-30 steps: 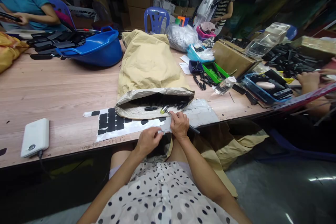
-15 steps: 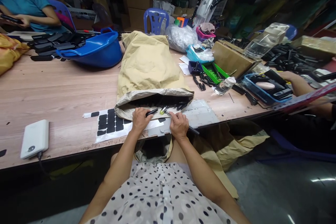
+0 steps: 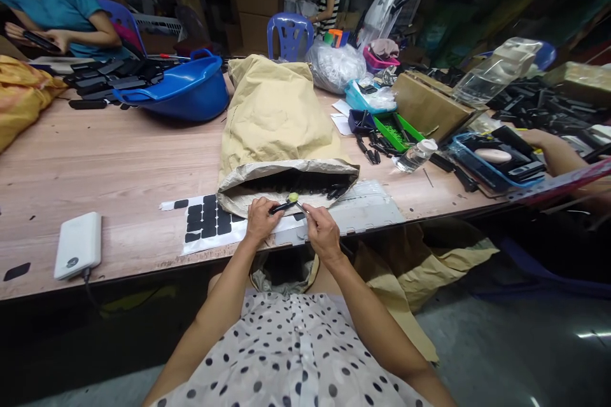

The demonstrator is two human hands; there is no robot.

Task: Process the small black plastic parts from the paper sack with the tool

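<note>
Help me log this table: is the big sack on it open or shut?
Open: the sack gapes at its near end, showing a dark inside with black pieces in it.

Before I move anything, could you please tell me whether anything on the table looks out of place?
A dark flat piece lies alone left of the white device, apart from the similar black patches on the white sheet. Small black parts also lie loose beside the green tray, perhaps spilled.

Dim toward the rear; brighter over the flat, pale wood-grain tabletop [image 3: 143,152]; streaked with glare on the smooth grey floor [image 3: 477,343]; stretched, blurred toward the right edge.
</note>
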